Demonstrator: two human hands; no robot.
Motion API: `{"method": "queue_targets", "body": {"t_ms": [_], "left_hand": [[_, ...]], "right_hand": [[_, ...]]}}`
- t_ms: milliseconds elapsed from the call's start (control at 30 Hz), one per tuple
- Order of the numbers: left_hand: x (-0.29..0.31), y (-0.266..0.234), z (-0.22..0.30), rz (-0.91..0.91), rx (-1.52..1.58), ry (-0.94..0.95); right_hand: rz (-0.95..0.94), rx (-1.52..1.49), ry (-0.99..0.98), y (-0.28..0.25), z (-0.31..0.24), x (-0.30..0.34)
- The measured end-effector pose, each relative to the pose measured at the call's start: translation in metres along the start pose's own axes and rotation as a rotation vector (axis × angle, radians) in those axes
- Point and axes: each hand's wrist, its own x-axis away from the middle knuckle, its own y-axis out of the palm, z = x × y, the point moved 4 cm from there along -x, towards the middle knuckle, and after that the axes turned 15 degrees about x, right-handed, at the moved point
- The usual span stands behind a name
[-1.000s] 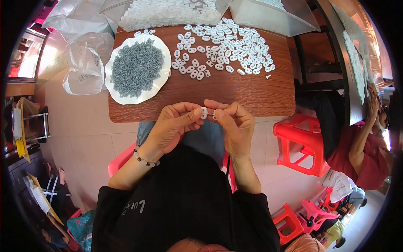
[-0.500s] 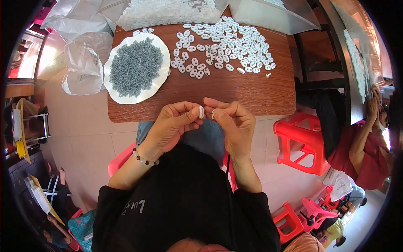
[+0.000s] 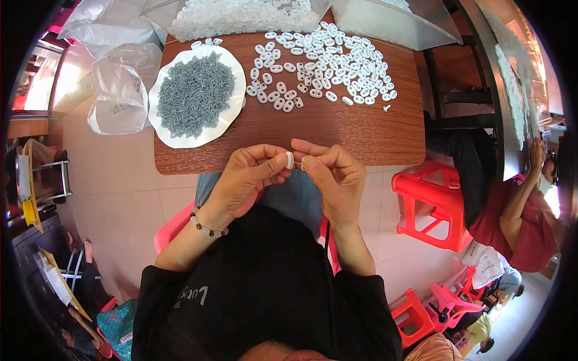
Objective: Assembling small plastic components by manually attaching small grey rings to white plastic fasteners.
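My left hand (image 3: 256, 174), with a beaded bracelet at the wrist, pinches a white oval plastic piece (image 3: 289, 160) between thumb and fingertips. Facing it, my right hand (image 3: 337, 177) grips a small white piece (image 3: 304, 163), mostly covered by the thumb. A thin, ridged metal part (image 3: 297, 162) spans the narrow gap between the two pieces; whether it is a screw or a spring I cannot tell. Both hands are just off the near edge of the brown table (image 3: 289, 135). A white wavy-rimmed plate (image 3: 239, 99) at the left holds a heap of small grey screw-like pieces (image 3: 195, 96).
Many white two-holed oval pieces (image 3: 343, 63) lie spread over the far half of the table. Clear bins (image 3: 391, 27) of white parts stand behind. Crumpled plastic bags (image 3: 120, 90) are at the left. A red stool (image 3: 430, 204) and a co-worker's arm (image 3: 518, 198) are at the right.
My right hand has come slightly closer to the left, narrowing the gap between the two white pieces. Both hands keep their grip.
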Motion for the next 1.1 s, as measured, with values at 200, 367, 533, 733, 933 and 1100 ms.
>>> {"method": "queue_targets", "body": {"t_ms": [200, 367, 533, 733, 933, 1100], "left_hand": [[0.001, 0.001, 0.000, 0.018, -0.014, 0.015], [0.003, 0.002, 0.000, 0.032, -0.041, 0.054], [0.007, 0.005, 0.001, 0.050, -0.134, 0.109], [0.018, 0.011, 0.009, -0.014, -0.160, 0.108], [0.021, 0.015, 0.011, -0.082, -0.154, 0.027], [0.021, 0.015, 0.012, -0.127, -0.166, 0.006]], "right_hand": [[0.001, 0.053, 0.000, 0.001, 0.000, 0.000], [0.018, 0.111, -0.016, 0.003, -0.003, 0.002], [-0.013, 0.129, 0.019, 0.005, -0.004, 0.002], [-0.210, -0.057, 0.152, -0.002, 0.001, -0.001], [-0.360, -0.185, 0.153, 0.004, -0.003, 0.000], [-0.497, -0.109, 0.075, 0.002, 0.000, 0.001]]}}
